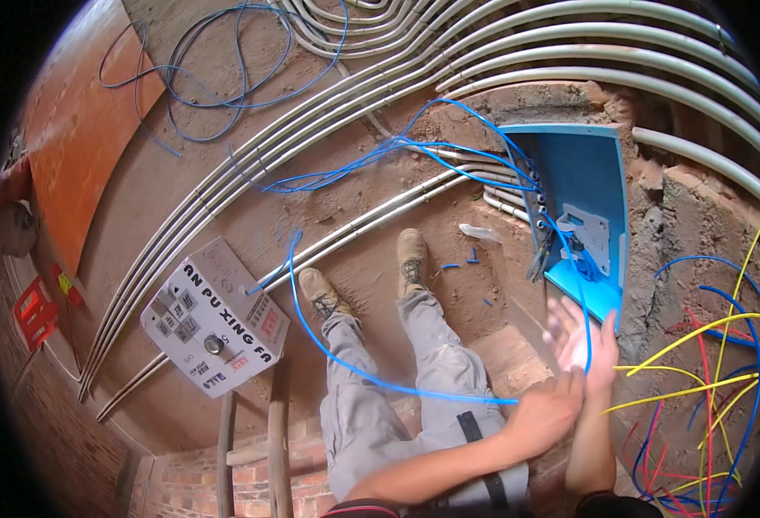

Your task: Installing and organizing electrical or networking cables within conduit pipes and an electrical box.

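A blue wire (380, 387) runs out of the blue metal electrical box (600, 164), down across my right palm and through my left fingers. From there it curves away to the left over my legs. My left hand (551, 410) is closed around this wire, close against my right wrist. Just below the box, my right hand (580, 345) is turned palm up with its fingers spread and the wire lying over it. Inside the box sit a white mounting plate (585, 237) and some bunched blue wire. More blue wires (354, 160) come out of the box's left side.
White conduit pipes (199, 203) cross the ground and end at the box. A printed carton (216, 319) stands to the left. Yellow, red and blue wires (717, 380) spread out at the right. Blue offcuts (472, 255) and a coiled wire (233, 104) lie on the dirt.
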`<state>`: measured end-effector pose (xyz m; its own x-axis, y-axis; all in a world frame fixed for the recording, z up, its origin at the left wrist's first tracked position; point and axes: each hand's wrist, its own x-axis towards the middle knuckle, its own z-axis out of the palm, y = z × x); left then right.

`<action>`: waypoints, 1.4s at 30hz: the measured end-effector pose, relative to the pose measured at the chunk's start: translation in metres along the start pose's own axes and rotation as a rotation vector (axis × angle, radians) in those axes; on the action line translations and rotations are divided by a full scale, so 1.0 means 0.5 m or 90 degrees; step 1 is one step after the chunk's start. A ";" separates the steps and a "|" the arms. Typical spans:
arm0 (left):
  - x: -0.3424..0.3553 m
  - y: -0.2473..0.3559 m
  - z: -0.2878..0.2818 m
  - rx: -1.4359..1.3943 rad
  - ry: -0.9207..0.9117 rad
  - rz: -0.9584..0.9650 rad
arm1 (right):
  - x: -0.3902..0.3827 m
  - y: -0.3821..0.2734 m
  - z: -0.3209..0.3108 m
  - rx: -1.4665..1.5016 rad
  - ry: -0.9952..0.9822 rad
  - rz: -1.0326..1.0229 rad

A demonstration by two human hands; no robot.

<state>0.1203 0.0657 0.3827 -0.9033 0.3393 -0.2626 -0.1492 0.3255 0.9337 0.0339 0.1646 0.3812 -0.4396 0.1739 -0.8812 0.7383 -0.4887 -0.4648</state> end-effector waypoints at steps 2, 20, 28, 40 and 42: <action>-0.019 -0.022 -0.024 -0.117 0.040 0.004 | -0.028 -0.013 0.009 -0.005 0.008 0.054; -0.102 -0.183 -0.069 -0.067 0.018 -0.172 | 0.038 0.013 -0.129 0.054 -0.118 -0.011; -0.123 -0.275 -0.105 -0.017 0.058 -0.048 | 0.059 0.064 -0.052 -0.172 -0.155 -0.063; -0.028 -0.218 -0.113 -0.143 0.296 -0.406 | 0.040 0.271 -0.086 -0.342 -0.144 0.062; -0.027 -0.212 -0.147 -0.156 0.330 -0.382 | 0.021 0.332 0.047 -0.656 -0.394 -0.164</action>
<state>0.1188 -0.0381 0.3054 -0.7046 -0.2994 -0.6433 -0.6937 0.0997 0.7133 0.1400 0.0654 0.2970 -0.5938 -0.4068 -0.6942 0.5296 0.4520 -0.7179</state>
